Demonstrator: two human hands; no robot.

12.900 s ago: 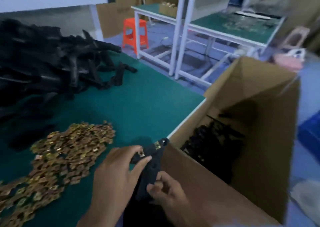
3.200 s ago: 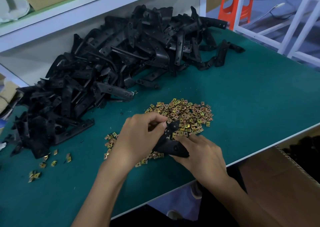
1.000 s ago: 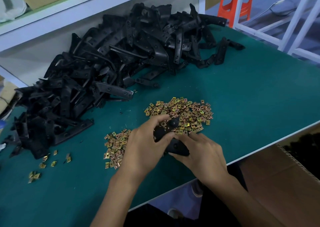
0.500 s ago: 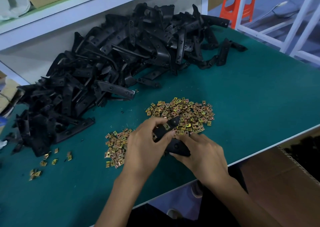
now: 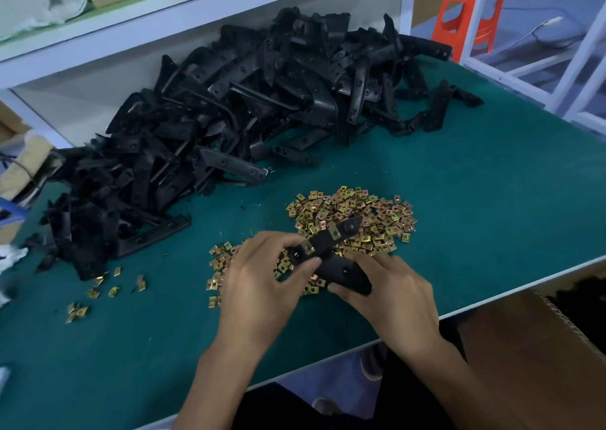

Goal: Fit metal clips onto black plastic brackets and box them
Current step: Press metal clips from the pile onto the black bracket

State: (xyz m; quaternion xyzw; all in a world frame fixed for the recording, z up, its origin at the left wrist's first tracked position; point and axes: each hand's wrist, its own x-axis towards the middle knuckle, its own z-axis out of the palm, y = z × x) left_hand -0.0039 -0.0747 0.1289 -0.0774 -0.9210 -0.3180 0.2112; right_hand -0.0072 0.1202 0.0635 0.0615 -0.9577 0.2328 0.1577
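Observation:
I hold one black plastic bracket [image 5: 328, 249] just above the green table, over a heap of brass-coloured metal clips [image 5: 357, 219]. My left hand [image 5: 259, 275] pinches its left end, where a clip sits under the thumb. My right hand [image 5: 390, 285] grips the wider lower end from the right. A second clip is fitted midway along the bracket's arm. A big pile of loose black brackets [image 5: 229, 118] covers the back left of the table.
More clips lie scattered at the left [image 5: 98, 292]. An open cardboard box [image 5: 537, 347] stands below the table's right front edge. A white shelf frame [image 5: 196, 6] runs behind the pile. An orange stool [image 5: 469, 13] stands on the floor at back right.
The bracket has been turned and lifted slightly in my hands; its arm now points up to the right with two clips showing. Both hands stay on it.

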